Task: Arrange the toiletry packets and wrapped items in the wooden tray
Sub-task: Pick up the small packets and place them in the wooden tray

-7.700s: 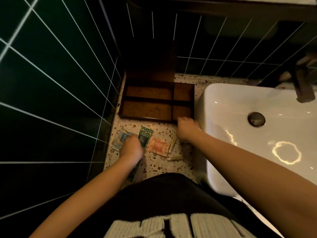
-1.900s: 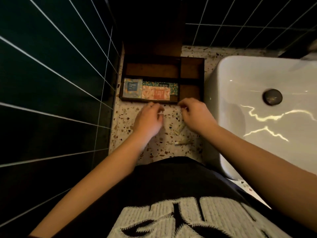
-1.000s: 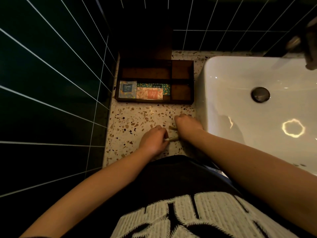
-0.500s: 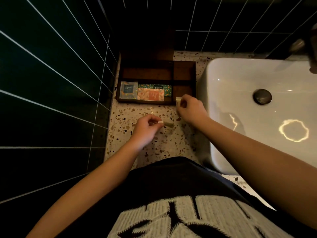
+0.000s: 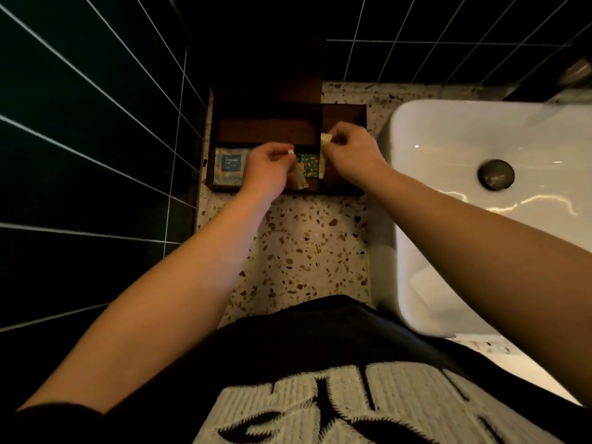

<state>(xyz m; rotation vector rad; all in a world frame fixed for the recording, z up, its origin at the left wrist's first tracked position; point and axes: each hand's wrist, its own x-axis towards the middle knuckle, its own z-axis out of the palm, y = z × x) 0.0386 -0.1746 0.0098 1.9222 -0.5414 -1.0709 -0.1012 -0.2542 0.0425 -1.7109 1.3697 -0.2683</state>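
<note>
Both hands are over the wooden tray (image 5: 344,112), which sits on the speckled counter (image 5: 304,251) against the dark tiled wall, left of the white sink (image 5: 480,149). The left hand (image 5: 267,169) pinches a thin wrapped stick (image 5: 300,179) above the near-left compartment. The right hand (image 5: 350,153) grips a pale wrapped item (image 5: 325,139) over the tray's right side. A shower cap packet (image 5: 229,165) lies flat in the near-left compartment, with a green patterned packet (image 5: 309,165) to its right.
</note>
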